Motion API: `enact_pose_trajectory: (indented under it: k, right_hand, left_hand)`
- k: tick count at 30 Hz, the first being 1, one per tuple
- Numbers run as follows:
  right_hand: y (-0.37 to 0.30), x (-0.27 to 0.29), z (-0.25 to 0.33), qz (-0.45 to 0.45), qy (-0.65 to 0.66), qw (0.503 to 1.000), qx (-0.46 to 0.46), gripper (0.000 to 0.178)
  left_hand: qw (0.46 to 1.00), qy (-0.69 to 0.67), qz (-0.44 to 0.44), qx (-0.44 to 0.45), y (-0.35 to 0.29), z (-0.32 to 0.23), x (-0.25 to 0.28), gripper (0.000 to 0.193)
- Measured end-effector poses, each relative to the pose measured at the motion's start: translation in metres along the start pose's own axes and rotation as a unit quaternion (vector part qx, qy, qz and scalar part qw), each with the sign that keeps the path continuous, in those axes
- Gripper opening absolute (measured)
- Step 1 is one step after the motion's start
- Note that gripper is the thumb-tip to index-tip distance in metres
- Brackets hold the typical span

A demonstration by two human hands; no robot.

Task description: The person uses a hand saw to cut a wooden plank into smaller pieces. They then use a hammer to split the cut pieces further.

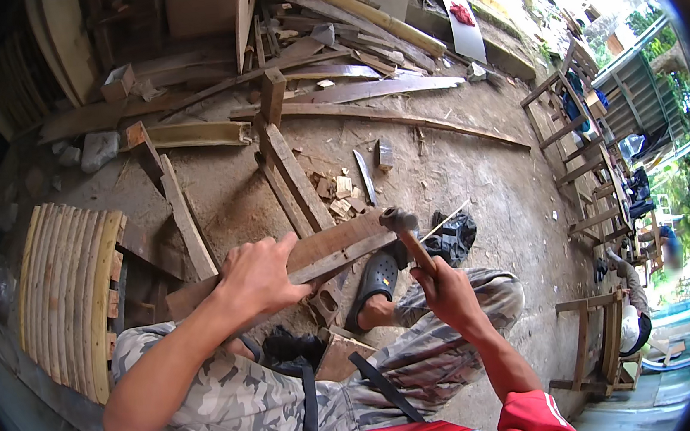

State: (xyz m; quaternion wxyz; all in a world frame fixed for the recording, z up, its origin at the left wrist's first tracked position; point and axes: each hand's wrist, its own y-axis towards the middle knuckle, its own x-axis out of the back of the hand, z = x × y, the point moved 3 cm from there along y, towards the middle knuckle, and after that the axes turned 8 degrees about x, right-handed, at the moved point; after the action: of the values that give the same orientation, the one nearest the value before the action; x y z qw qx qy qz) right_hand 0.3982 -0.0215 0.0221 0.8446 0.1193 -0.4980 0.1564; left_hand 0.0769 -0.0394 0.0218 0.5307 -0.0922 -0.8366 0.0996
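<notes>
My right hand [449, 291] is closed around the wooden handle of a hammer [421, 251]. Its dark metal head is at the far right end of a wooden board [339, 245]; whether the two touch I cannot tell. My left hand [253, 281] grips this board nearer its left end, the thumb along the near face and the other fingers partly hidden behind it. The board lies slanted across a low wooden frame [295, 174] in front of my knees. A thin light stick [447, 218] shows to the right of the hammer head.
Wood offcuts [342, 189] and a long blade [365, 177] lie on the dirt floor ahead. A slatted wooden piece [70, 296] stands at left. Planks [383, 88] are piled at the back. Wooden frames [584, 151] line the right side, where another person [633, 292] is partly visible.
</notes>
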Motion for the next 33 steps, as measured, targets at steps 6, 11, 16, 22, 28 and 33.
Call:
enact_pose_trajectory:
  k: [6, 11, 16, 22, 28, 33]
  right_hand:
    - [-0.001, 0.033, 0.046, -0.124, 0.088, 0.984, 0.096, 0.025]
    - [-0.003, 0.017, 0.004, 0.062, -0.021, 0.998, -0.016, 0.03]
    - [0.002, 0.04, 0.045, -0.045, 0.008, 0.997, 0.064, 0.029]
    - [-0.003, 0.01, -0.002, 0.053, -0.005, 0.999, 0.008, 0.031]
    - [0.001, 0.043, 0.036, -0.079, 0.044, 0.994, 0.066, 0.028]
    - [0.0, 0.008, -0.012, 0.07, 0.017, 0.997, -0.033, 0.03]
  left_hand:
    - [1.0, -0.005, -0.003, 0.006, -0.003, 0.0, 0.0, 0.063]
    - [1.0, -0.009, -0.007, -0.004, -0.001, -0.003, 0.0, 0.061]
    - [1.0, -0.001, -0.002, 0.006, -0.005, 0.001, 0.0, 0.06]
    - [1.0, -0.004, -0.008, -0.011, 0.0, -0.005, -0.003, 0.061]
    - [1.0, 0.0, -0.006, 0.002, -0.004, 0.0, -0.003, 0.062]
    - [1.0, -0.003, -0.003, -0.002, -0.001, -0.003, 0.0, 0.062]
